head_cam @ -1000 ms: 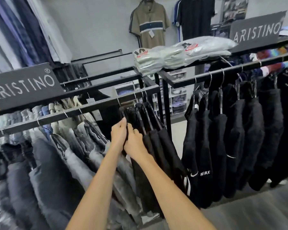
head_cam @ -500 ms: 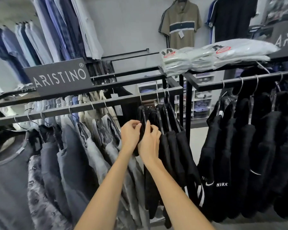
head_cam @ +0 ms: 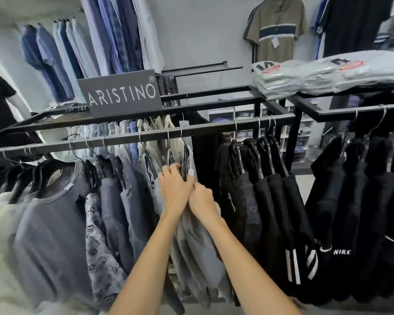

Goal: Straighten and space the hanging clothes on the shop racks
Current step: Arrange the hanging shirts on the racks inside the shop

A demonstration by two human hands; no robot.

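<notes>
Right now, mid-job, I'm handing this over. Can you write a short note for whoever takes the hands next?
Left hand: grips the black hanger of the end grey shirt.
Right hand: curled on that shirt just below the hanger.
Rail: grey clothes bunched on the left, then a gap, then black tops packed close on the right.
Done: no group looks evenly spaced yet.
Left: probably settle this shirt, spread the grey clothes, then the black tops.

Grey wall (head_cam: pixel 203 30), white shelving (head_cam: pixel 243 113) behind
</notes>
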